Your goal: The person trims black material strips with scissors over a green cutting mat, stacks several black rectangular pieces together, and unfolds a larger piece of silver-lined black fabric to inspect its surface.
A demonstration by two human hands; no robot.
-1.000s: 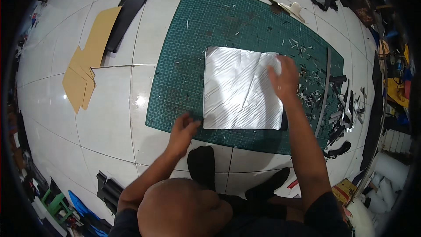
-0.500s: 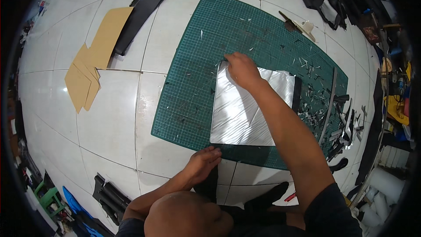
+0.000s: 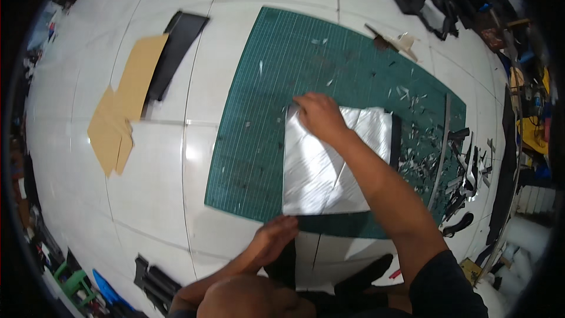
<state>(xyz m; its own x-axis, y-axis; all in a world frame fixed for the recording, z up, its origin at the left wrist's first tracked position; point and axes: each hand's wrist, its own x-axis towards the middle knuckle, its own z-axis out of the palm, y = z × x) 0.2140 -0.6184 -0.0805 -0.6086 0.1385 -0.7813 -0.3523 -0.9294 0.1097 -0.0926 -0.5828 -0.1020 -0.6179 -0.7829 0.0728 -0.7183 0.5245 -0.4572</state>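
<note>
A silver foil-faced sheet (image 3: 318,165), roughly square and wrinkled, lies on a green cutting mat (image 3: 241,112). A black layer (image 3: 395,138) shows along its right edge. At the far left corner, my right hand (image 3: 321,116) has closed its fingers on the sheet, and its forearm crosses over the sheet's right part. My left hand (image 3: 275,238) is by the near left corner, fingers pressed together, tips touching that edge. Part of its grip is hidden.
Thin offcuts (image 3: 418,165) litter the mat's right side beside a long metal ruler (image 3: 442,147). A clipboard-like piece (image 3: 394,41) lies at the far edge. Tan card templates (image 3: 138,73) and a black panel (image 3: 176,53) rest on the tiled floor. Dark scissor-like handles (image 3: 459,224) lie near right.
The view has shifted, so the mat and sheet appear lower. My left fingertips have come up to the sheet's near left corner. My right hand stays at the far left corner.
</note>
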